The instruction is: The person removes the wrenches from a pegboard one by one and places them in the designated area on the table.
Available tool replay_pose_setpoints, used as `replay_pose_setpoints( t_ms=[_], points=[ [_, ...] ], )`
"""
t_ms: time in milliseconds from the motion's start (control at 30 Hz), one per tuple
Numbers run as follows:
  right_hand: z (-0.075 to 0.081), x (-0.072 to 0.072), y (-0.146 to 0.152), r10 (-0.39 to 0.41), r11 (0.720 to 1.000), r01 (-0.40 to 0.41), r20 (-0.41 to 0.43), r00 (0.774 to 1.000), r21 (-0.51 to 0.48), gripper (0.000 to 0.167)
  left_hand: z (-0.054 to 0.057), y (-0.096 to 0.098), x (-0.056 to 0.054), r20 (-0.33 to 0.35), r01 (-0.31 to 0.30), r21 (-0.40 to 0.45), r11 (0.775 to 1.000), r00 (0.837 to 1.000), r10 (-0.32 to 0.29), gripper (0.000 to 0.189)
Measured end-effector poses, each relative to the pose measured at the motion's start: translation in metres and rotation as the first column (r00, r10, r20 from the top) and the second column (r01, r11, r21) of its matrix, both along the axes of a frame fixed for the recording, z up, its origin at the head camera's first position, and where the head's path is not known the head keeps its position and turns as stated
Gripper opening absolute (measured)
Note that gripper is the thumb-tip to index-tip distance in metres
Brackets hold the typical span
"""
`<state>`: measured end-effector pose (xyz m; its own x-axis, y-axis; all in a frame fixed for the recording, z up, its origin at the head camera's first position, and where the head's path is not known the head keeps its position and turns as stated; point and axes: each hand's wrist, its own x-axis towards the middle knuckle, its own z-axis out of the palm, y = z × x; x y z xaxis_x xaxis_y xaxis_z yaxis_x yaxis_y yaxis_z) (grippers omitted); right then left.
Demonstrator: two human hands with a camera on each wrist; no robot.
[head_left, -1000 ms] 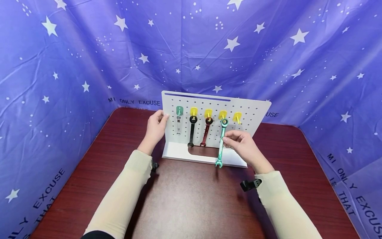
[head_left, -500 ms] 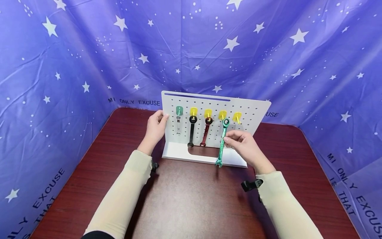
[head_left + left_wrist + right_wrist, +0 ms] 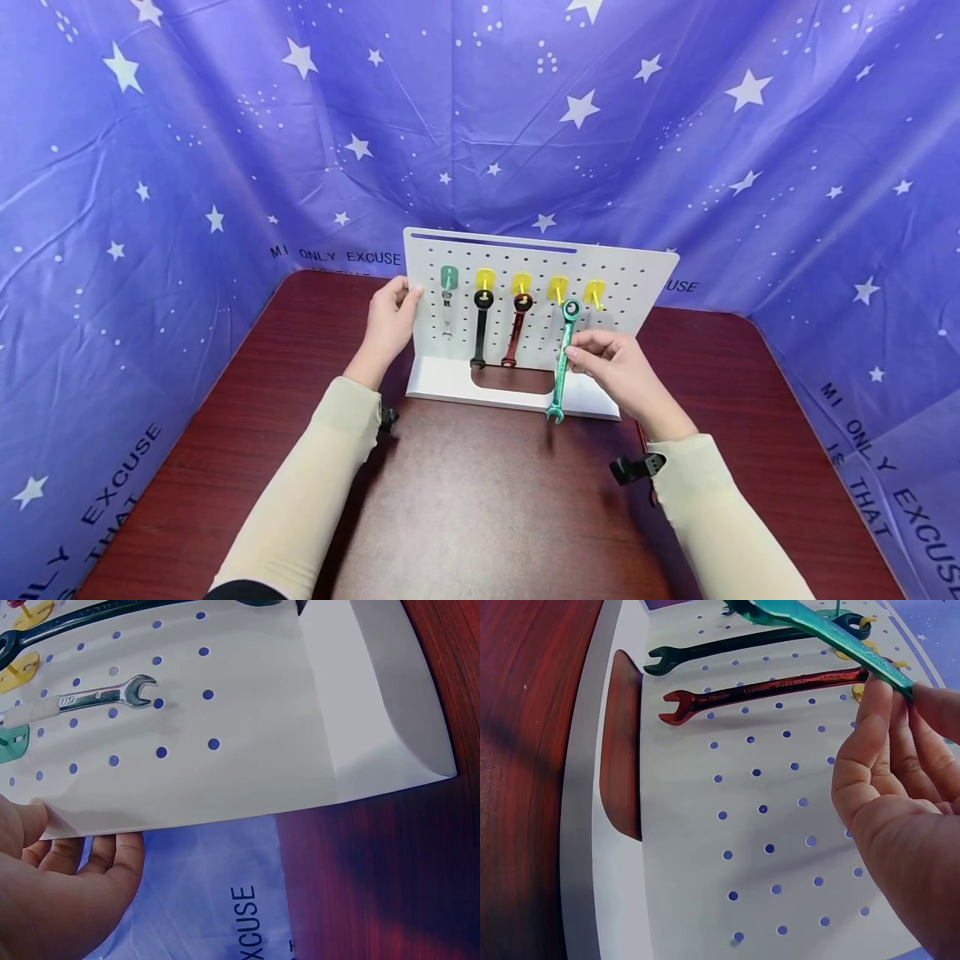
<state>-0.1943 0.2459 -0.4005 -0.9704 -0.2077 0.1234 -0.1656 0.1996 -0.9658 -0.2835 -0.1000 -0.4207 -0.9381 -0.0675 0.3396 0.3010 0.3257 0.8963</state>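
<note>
My right hand (image 3: 617, 367) has thumb and fingers pinched on the shaft of a metallic green, ring-and-fork steel wrench (image 3: 560, 379), held in front of a white, rectangular perforated pegboard (image 3: 630, 275), ring end up, fork down and slightly to the left. The ring sits between the fourth hook from the left, a yellow plastic one (image 3: 557, 289), and a bare yellow plastic end hook (image 3: 595, 292); as far as I can tell it is on neither. My left hand (image 3: 391, 317) grips the board's left edge, thumb on the face, fingers behind. Handling notes, my judgement: maintain that left grip, since any knock on a hook could rock or slide the board on the dark red, wood-grained tabletop (image 3: 465, 483). Near a hook, face the ring's hole square to the peg and travel along the peg's line; a sideways drag would likely snag. Pinching mid-shaft gives fair control, though the smooth metal may pivot, so press firmly and let the wrist set the tilt. Swing the fork away from the hanging dark red metal wrench (image 3: 515, 337) just to the left.
</note>
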Motion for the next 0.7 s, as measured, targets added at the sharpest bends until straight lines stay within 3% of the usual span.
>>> replay_pose_setpoints(
  t_ms=[433,700],
  points=[
    [-0.010,0.005,0.013,-0.003,1.000,0.002,-0.018,1.000,-0.029,0.020,-0.002,0.000,-0.001,-0.006,0.002,0.002,1.000,1.000,-0.002,0.016],
    [-0.018,0.008,0.025,-0.009,1.000,0.009,-0.013,1.000,0.009,0.020,-0.003,0.000,-0.001,-0.004,0.001,0.006,1.000,1.000,-0.001,0.017]
  ],
)
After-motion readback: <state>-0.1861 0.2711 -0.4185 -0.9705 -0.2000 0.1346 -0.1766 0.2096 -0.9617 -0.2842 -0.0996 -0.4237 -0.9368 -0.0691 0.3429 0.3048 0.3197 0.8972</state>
